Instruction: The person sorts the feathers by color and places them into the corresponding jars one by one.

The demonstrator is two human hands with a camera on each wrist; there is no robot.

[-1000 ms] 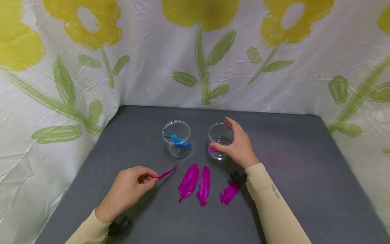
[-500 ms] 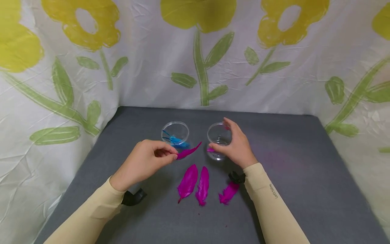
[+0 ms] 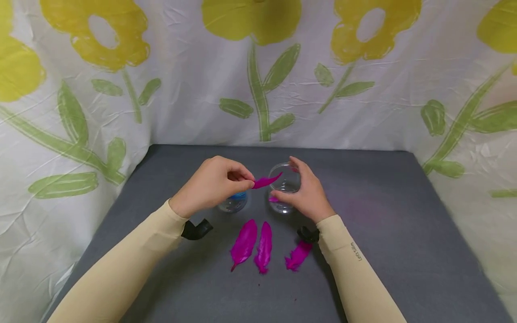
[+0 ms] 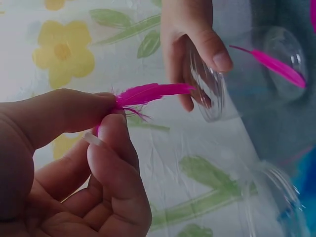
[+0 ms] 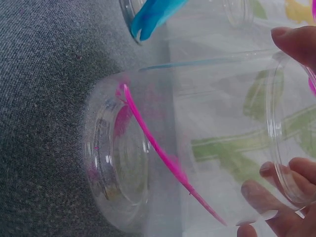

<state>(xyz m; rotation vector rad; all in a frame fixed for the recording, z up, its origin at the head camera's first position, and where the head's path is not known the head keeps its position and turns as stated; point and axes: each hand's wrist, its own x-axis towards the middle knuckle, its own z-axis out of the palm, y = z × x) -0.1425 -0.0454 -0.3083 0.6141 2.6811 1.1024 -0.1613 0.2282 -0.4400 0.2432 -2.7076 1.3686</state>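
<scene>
My left hand [image 3: 216, 184] pinches a magenta feather [image 3: 266, 181] between thumb and fingertips; its free tip reaches the rim of a clear jar [image 3: 284, 208]. Around that jar's upper part curls my right hand [image 3: 308, 193], thumb at the near side and fingers at the far side. One magenta feather [image 5: 160, 150] leans inside the jar, seen through its wall in the right wrist view. Behind my left hand stands another clear jar [image 3: 233, 206] with blue feathers [image 5: 155, 17] in it, mostly hidden in the head view.
Two magenta feathers [image 3: 244, 244] [image 3: 264, 249] lie side by side on the grey tabletop [image 3: 383, 215] before the jars. A third loose magenta feather [image 3: 299, 255] lies partly under my right wrist. A white flowered cloth [image 3: 181, 80] hangs behind and beside the table.
My left hand has carried the feather up and rightward from the table's left side to the right jar's rim, passing in front of the blue-feather jar. My right hand keeps its hold.
</scene>
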